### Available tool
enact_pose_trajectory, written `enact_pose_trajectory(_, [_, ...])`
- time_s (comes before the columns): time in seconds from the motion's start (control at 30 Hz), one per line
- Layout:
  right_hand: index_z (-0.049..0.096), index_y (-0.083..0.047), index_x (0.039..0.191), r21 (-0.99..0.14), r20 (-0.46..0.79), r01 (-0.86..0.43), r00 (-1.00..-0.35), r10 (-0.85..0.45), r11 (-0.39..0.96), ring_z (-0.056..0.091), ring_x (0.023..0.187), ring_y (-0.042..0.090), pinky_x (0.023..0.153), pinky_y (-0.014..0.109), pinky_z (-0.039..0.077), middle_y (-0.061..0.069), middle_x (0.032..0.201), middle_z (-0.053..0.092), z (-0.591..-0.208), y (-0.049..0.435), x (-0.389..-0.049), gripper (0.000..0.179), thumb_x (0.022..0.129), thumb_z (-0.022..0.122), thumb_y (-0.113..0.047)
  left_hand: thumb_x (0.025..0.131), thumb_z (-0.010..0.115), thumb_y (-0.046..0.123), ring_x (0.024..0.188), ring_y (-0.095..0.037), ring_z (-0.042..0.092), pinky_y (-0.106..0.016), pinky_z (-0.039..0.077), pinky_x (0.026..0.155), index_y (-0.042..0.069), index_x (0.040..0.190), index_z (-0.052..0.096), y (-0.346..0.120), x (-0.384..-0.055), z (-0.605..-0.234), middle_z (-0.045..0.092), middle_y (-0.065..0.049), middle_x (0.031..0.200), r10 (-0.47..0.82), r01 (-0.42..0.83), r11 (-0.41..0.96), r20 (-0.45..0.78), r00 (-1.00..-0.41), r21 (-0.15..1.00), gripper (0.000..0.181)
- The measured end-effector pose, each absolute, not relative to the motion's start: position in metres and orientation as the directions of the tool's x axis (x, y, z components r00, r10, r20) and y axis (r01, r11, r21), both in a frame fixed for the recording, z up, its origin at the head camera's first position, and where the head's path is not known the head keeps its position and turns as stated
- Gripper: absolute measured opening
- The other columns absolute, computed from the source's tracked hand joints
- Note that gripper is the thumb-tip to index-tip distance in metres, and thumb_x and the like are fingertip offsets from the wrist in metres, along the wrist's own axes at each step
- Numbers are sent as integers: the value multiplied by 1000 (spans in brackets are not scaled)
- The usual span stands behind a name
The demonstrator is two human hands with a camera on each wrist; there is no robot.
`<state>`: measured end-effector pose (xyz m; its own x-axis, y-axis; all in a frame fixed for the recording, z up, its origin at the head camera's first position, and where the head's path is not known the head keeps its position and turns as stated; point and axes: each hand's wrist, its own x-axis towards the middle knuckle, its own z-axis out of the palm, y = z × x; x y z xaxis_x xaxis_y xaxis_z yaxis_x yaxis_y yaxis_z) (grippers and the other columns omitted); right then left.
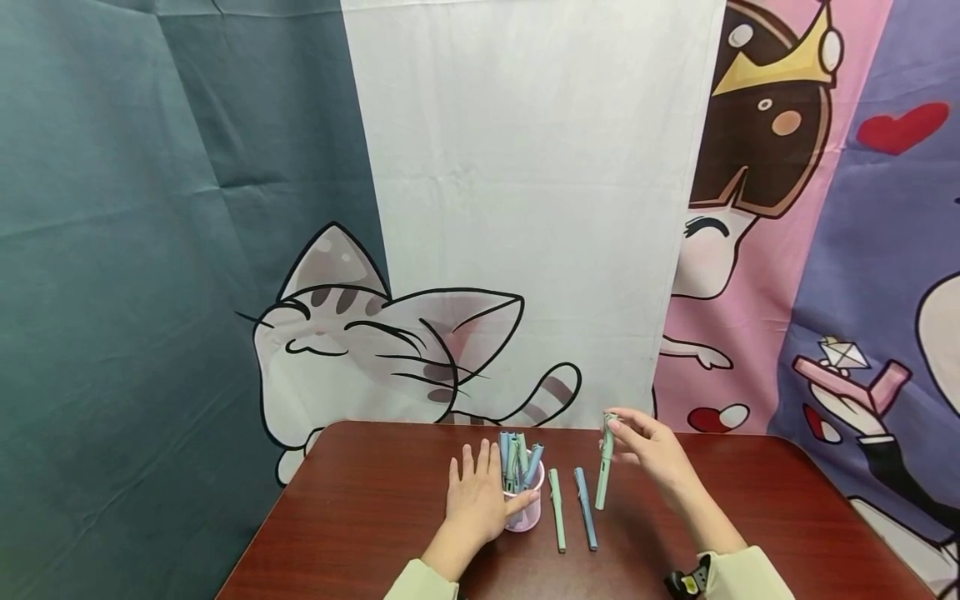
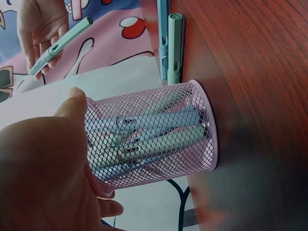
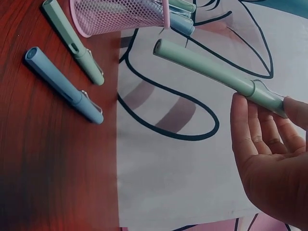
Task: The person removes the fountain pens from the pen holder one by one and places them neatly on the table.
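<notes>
The right hand is pinching a pale green pen near its clip end, thumb opposing fingers, and is holding it above the table, its barrel end pointing downward at a slight tilt. The left hand is resting against a pink mesh pen holder, its fingers lying straight and its thumb reaching across the near side. The hands are working apart; between them a loose green pen and a loose blue pen are lying side by side, not touching. The holder is standing upright and is carrying several blue and green pens. Sound technique, as judged here, is relying on a light, firm pinch close to the clip, which is leaving the long barrel free and easy to steer; the left hand is best bracing the holder gently, since the mesh wall is probably offering little resistance to a sideways knock, and any crossing movement is calling for clearance above the two loose pens
</notes>
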<state>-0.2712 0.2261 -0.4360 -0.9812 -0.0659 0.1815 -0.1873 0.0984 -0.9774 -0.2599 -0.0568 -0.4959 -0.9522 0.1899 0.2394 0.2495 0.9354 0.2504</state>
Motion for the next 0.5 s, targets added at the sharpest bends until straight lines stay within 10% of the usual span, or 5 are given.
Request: enact_pose_trajectory(0.5, [56,5,133,-980,141,-151,-986,-89,125,73,99,36,82,46,60,5,101,70,-445,236,-276,44,101,65,-24,82,49,85,147,-49,30,-65,24,116,5,154,40,-58,-260,-496,39,-18,159,182,235,945,233,-955,226,108])
